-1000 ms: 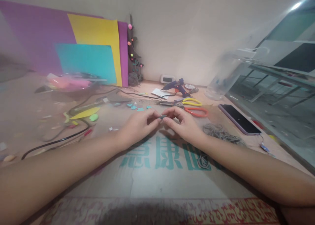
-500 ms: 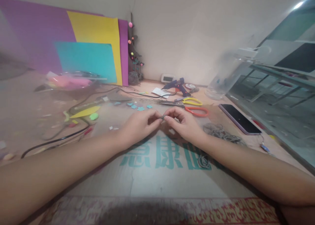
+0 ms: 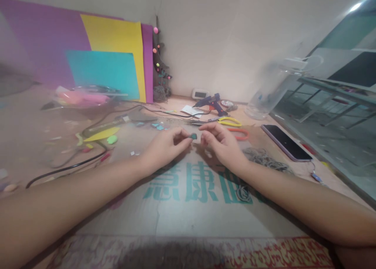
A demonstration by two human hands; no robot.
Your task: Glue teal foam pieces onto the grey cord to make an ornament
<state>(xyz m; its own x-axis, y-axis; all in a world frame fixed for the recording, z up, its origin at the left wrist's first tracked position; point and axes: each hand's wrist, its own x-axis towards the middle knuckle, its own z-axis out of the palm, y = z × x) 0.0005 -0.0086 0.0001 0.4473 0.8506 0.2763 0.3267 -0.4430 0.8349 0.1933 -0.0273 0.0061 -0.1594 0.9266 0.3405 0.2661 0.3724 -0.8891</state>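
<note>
Teal piece (image 3: 194, 136), pinched by the left hand (image 3: 167, 146), is just beside the unclenched right hand (image 3: 225, 146).

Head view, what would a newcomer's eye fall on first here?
Probably the bright sheets standing at back left, in purple, yellow and turquoise. Then, near the middle, the left hand pinching a small dark green piece, the right hand just apart from it. A phone lies at right.

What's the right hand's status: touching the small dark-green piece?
Apart: head view shows a gap between right hand and small dark-green piece; left hand pinches it.
</note>
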